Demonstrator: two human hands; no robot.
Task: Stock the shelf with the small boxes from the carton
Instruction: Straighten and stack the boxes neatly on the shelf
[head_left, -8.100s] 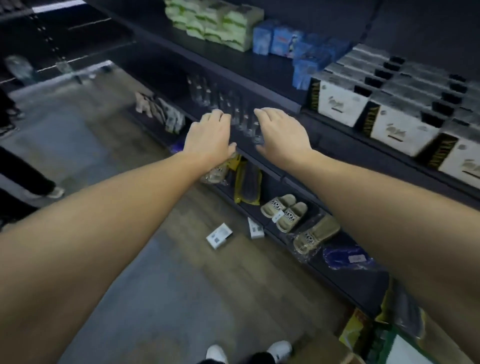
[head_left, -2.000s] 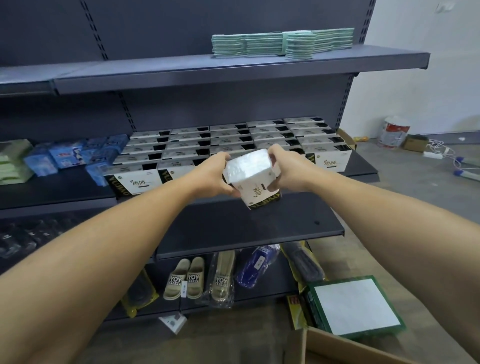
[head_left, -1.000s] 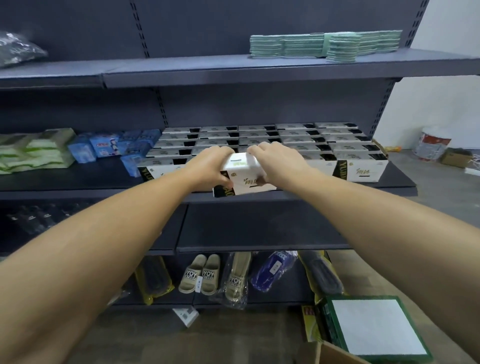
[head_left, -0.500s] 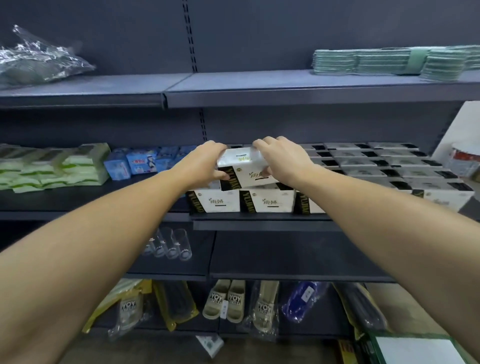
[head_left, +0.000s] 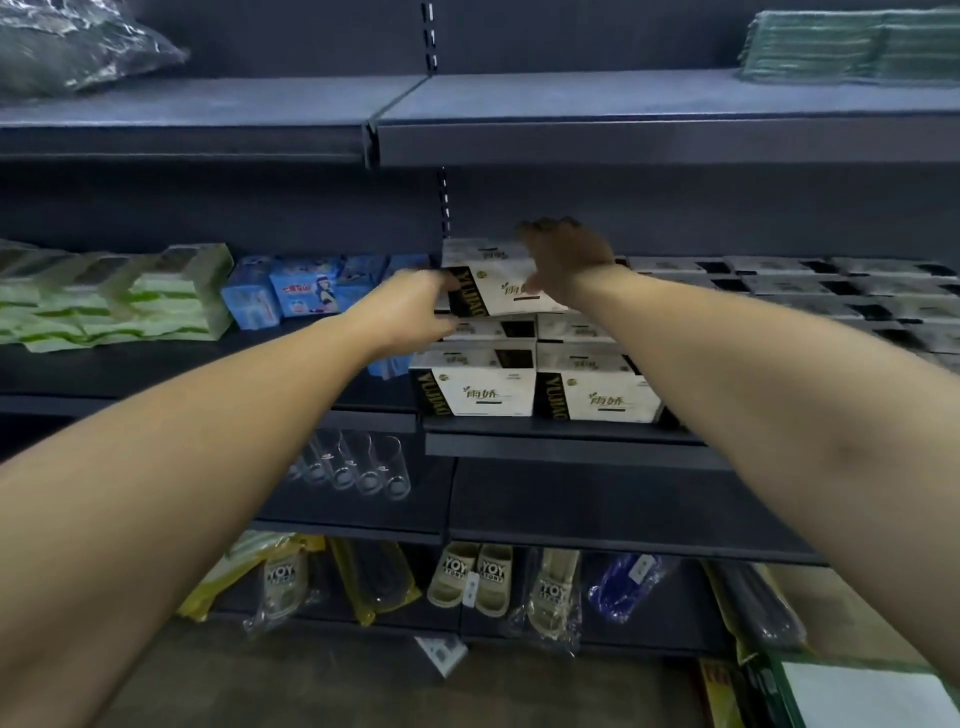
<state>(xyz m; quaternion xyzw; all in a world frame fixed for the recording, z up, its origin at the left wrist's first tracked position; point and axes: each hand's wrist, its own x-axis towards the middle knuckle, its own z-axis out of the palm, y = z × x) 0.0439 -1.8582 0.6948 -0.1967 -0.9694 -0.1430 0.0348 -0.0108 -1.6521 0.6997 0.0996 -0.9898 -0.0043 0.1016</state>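
Small box (head_left: 501, 288) now sitting raised on the shelf's (head_left: 571, 434) stacked boxes (head_left: 480, 387), higher and deeper than 0.5 s ago, left hand (head_left: 410, 312) gripping its left end, right hand (head_left: 569, 262) grasping its top right, fingertips hidden behind it, carton cut off.

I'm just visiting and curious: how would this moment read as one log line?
step: seating white box on second layer | left hand: grip on box end | right hand: on box top | shelf: front row full

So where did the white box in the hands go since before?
Both hands carried the white box from the shelf's front edge up and back onto the second layer. The left hand and right hand still hold it. The boxes below stayed put.
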